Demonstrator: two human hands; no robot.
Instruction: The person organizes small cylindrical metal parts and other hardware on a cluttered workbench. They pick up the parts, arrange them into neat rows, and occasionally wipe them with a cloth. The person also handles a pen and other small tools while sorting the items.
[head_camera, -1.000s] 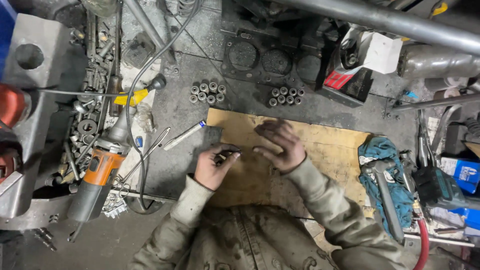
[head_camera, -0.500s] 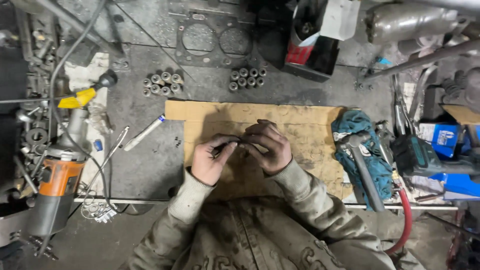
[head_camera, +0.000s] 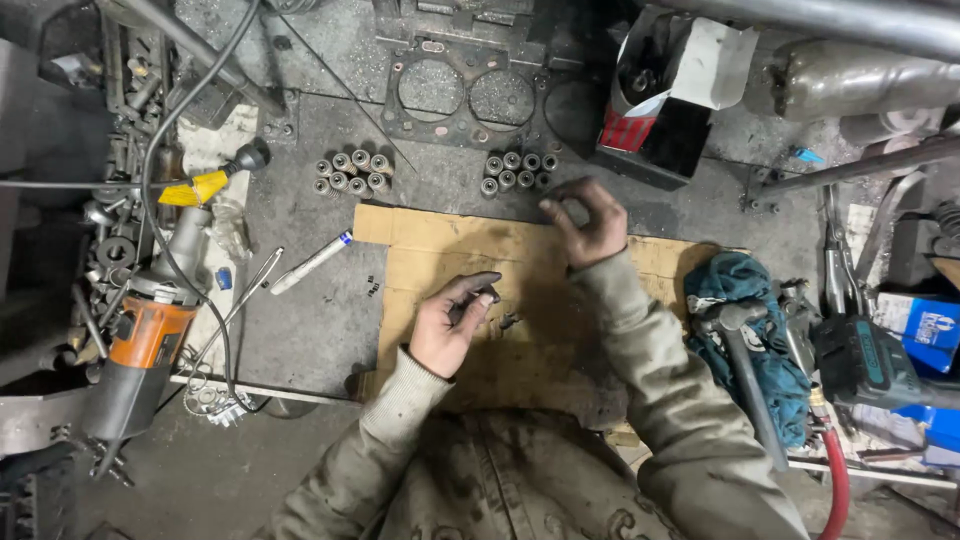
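Left hand (head_camera: 448, 325) low on the sheet of cardboard (head_camera: 430, 240), palm up, fingers curled and grimy, thumb and fingertips closed on a small dark metal part (head_camera: 488, 293); what kind of part, too small to tell. Another tiny dark piece (head_camera: 508, 321) loose on the cardboard just beside that hand. Right hand (head_camera: 585, 220) farther up, at the far edge of the cardboard, fingers bent inward and bunched together; whether anything is pinched between them, cannot tell. Just beyond its fingertips, a cluster of small cylindrical metal parts (head_camera: 515, 172) standing on the dark bench, and a second, similar cluster (head_camera: 352, 172) well to the left of it. Beyond both clusters, a head gasket (head_camera: 470, 95) with round openings lying flat. White marker pen (head_camera: 310, 263) tilted on the bench left of the cardboard, near a thin metal rod. Orange-bodied angle grinder (head_camera: 145, 335) at the far left, its black cable looping up over the bench. Hammer (head_camera: 745, 360) resting on a crumpled teal rag (head_camera: 760, 290) to the right of the cardboard, touching it. Red and black open box (head_camera: 655, 130) beyond the right hand, apart from it. Both sleeves dirty and olive-coloured.
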